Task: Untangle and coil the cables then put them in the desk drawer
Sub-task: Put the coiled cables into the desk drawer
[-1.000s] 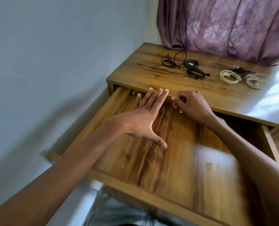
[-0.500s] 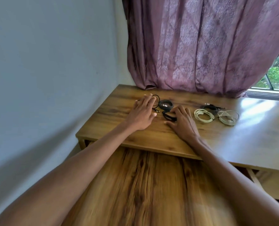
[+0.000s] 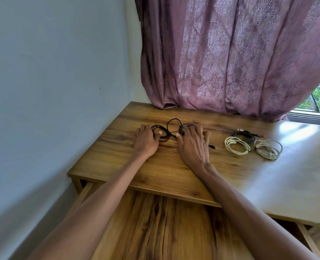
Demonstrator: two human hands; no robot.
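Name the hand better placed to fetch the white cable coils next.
Right. The right hand rests on the black cables nearest the white cable coils; the left hand lies farther away.
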